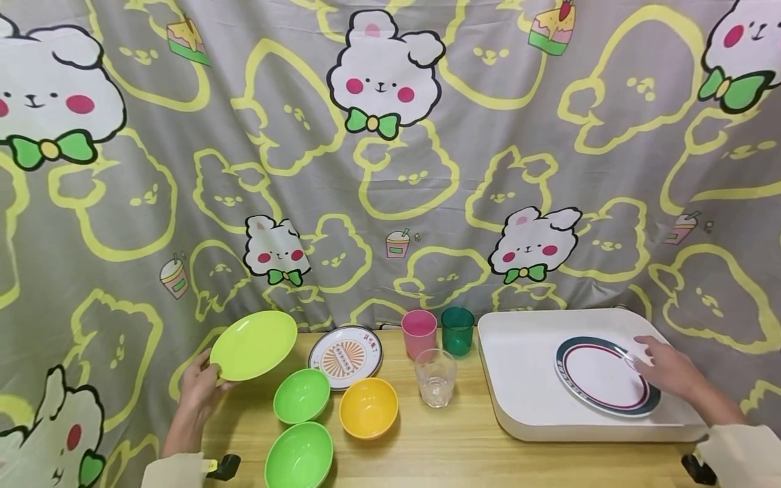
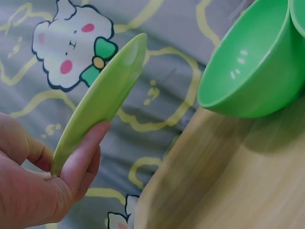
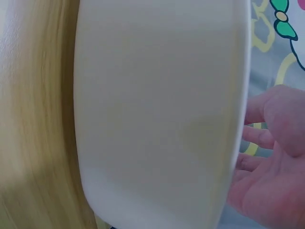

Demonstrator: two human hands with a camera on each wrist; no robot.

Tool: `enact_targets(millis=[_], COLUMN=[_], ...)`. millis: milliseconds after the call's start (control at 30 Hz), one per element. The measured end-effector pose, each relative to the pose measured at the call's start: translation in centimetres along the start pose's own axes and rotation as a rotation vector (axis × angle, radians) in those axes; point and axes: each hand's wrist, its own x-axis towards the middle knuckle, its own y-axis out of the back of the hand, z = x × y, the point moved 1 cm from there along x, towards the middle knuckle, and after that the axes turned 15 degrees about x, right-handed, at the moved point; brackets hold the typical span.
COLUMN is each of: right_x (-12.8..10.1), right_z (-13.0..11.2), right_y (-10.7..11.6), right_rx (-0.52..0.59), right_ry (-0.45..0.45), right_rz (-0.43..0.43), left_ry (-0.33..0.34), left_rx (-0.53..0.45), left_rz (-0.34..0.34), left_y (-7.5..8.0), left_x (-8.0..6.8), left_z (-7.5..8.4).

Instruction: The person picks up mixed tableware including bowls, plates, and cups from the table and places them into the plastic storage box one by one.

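The left hand (image 1: 198, 393) grips the lime-green plate (image 1: 253, 345) by its near rim, thumb on top and fingers curled beneath, and holds it tilted above the left end of the wooden tabletop (image 1: 439, 440). The left wrist view shows that plate edge-on, pinched between thumb and forefinger, with a green bowl (image 2: 248, 67) close by.

The right hand (image 1: 668, 369) lies with relaxed, nearly straight fingers on the right side of the banded plate (image 1: 601, 376), a white plate with a dark green and red rim that sits inside the white tray (image 1: 525, 400) at the right of the tabletop. It grips nothing.

Between the hands stand two green bowls (image 1: 302, 395) (image 1: 299, 455), a yellow bowl (image 1: 369, 407), a patterned round plate (image 1: 345, 356), a clear glass (image 1: 436, 377), a pink cup (image 1: 419, 333) and a dark green cup (image 1: 457, 331). A rabbit-print cloth (image 1: 390, 156) hangs behind.
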Motion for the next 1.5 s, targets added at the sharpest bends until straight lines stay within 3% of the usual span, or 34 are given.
enact_targets(millis=[500, 900, 1233, 1500], right_x=[0.0, 0.3, 0.4, 0.3], right_z=[-3.1, -5.3, -6.8, -7.9], right_y=[-1.5, -2.9, -3.9, -4.3], right_rx=[0.077, 0.138, 0.148, 0.168], right_ry=[0.151, 0.126, 0.167, 0.199], right_rz=[0.231, 0.232, 0.257, 0.285], left_ry=[-0.031, -0.067, -0.068, -0.092], left_rx=[0.012, 0.033, 0.027, 0.018], left_rz=[0.015, 0.025, 0.047, 0.018], left_y=[-0.5, -1.3, -1.9, -2.4], left_x=[-0.7, -1.6, -2.0, -2.1], left_z=[1.0, 1.9, 2.2, 2.5])
